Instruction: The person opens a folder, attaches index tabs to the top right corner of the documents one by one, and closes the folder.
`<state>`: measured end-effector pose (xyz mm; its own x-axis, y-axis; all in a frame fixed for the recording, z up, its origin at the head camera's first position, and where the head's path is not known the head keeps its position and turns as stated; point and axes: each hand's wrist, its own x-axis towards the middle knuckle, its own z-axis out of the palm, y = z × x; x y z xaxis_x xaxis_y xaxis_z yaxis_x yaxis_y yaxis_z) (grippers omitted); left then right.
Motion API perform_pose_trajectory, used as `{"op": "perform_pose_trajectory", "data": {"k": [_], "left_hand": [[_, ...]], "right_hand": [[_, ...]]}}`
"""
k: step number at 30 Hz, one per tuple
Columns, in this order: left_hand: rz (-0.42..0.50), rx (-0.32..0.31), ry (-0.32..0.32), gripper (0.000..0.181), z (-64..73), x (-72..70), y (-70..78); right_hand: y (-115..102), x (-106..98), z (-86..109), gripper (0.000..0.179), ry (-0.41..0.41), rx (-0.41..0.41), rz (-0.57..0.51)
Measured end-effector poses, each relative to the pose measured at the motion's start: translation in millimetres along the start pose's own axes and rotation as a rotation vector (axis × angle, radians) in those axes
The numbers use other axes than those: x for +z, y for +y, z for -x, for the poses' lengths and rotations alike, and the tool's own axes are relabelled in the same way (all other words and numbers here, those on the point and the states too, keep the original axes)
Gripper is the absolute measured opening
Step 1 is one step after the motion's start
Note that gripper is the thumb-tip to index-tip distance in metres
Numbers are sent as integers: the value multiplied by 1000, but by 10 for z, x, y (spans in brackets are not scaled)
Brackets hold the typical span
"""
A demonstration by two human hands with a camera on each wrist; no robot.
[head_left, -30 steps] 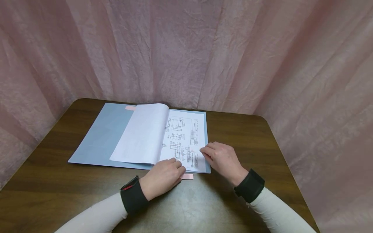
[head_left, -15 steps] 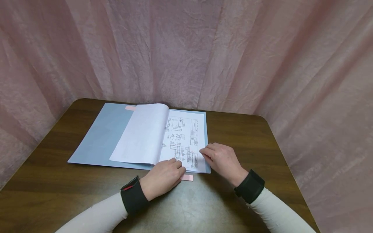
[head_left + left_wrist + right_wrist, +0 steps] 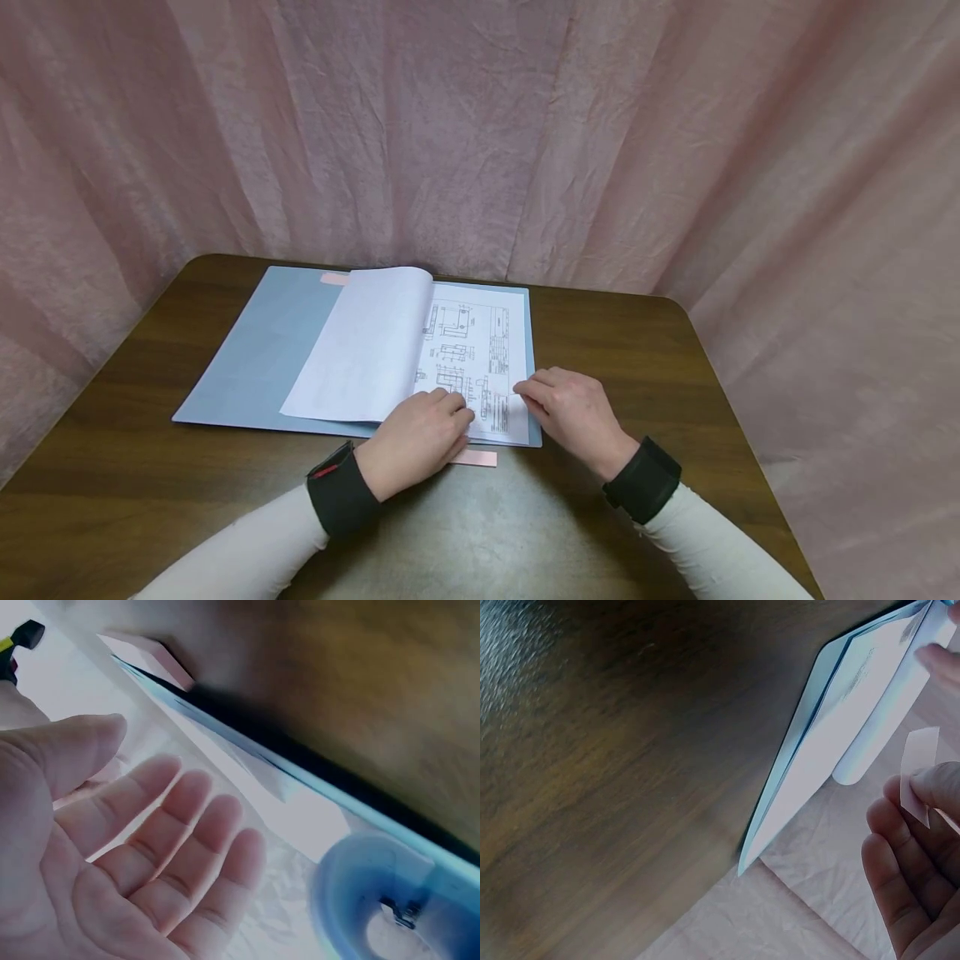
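Right wrist view: right hand (image 3: 922,877) pinches pale paper tab (image 3: 921,750) between thumb and finger. Technical drawing (image 3: 457,337) lies between hands. Left hand (image 3: 416,437) holds nothing, fingers relaxed; pink strip (image 3: 480,459) just beside it. Likely best: left fingers steady drawing, right squares tab to edge before pressing.

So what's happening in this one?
A person has a blue folder open on a table, with a white page curled over to the left and a technical drawing showing. Their right hand pinches a small pale strip. Their left hand, fingers relaxed, is at the near edge, beside a pink strip.
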<state>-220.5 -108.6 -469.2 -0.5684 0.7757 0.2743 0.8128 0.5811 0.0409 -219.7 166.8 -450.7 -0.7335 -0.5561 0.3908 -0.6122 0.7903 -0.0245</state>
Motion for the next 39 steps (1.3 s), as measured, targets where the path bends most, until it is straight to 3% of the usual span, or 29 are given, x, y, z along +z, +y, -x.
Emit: {"op": "perform_pose_trajectory", "data": {"k": [11,21,29,39], "left_hand": [[-49,-87,-28,30,-19,63,-181],[-44,-111,-31,34,-8,88,-205],[-31,-156,-95,40,-13,112,-220],[-22,-147,-124,41,-57,129,-223]], "right_hand": [[9,25,-29,26,11,-3,3],[68,65,-87,26,-10,20,-3],[204,109,-177,29,-11,31,41],[418,196,-271,25,-42,125,69]]}}
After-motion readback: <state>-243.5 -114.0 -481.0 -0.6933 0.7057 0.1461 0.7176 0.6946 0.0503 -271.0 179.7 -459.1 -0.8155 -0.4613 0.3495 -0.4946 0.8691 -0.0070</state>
